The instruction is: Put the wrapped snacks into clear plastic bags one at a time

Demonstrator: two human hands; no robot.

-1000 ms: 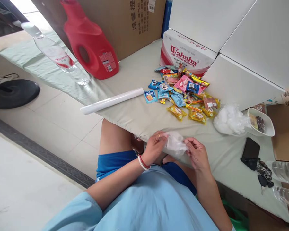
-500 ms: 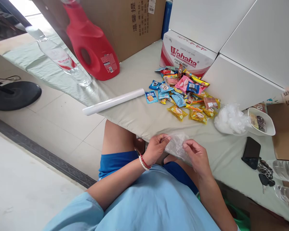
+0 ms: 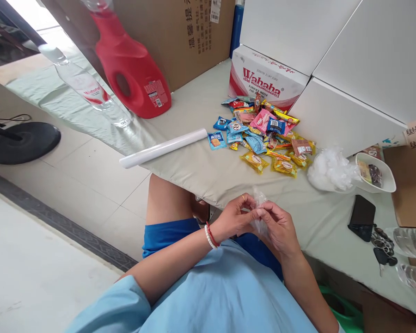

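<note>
Both hands, left hand (image 3: pixel 234 218) and right hand (image 3: pixel 276 226), had fingers pinched on my thin clear plastic bag (image 3: pixel 259 209) at the near tabletop (image 3: pixel 208 171) edge. Risk: film tearing if pulled unevenly.

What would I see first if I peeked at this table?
Probably the big red jug standing at the far left of the table, and the bright pile of snacks in the middle before a Wahaha box. Nearer, at the table's edge, the left hand and right hand pinch a clear bag between them.
</note>
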